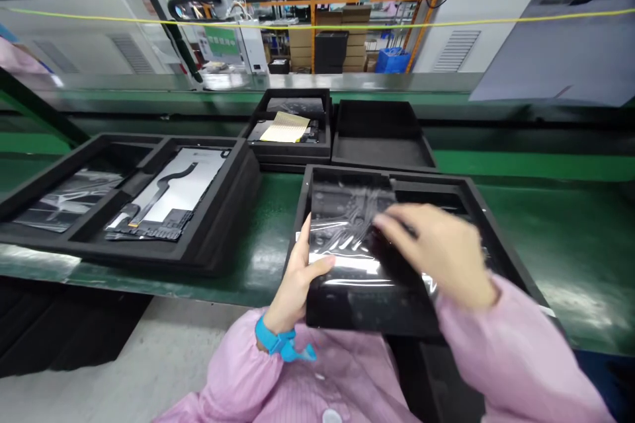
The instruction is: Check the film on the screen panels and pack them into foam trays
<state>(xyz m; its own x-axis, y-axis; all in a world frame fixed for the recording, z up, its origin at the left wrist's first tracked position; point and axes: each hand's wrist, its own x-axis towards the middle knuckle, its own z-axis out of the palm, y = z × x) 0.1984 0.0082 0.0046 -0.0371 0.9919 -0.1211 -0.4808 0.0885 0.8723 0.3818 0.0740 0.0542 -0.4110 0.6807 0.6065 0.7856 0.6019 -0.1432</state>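
Note:
My left hand (297, 274) grips the left edge of a glossy black display panel (370, 307), its thumb lying on the front. The panel is tilted over the near part of a black foam tray (473, 195). Wrinkled clear plastic film (347, 218) covers the panel's upper part and catches bright reflections. My right hand (436, 244), slightly blurred, is closed with thumb and fingers pinched at the film near the panel's right side. Its fingertips partly hide what they hold. A blue wrist strap (282, 340) circles my left wrist.
At left, a two-compartment foam tray (211, 211) holds a filmed panel and a silver-backed panel with a flex cable (166, 185). Behind are a smaller tray (289, 149) with a yellow paper (285, 127) and another black tray (381, 139). All stand on a green bench (270, 225).

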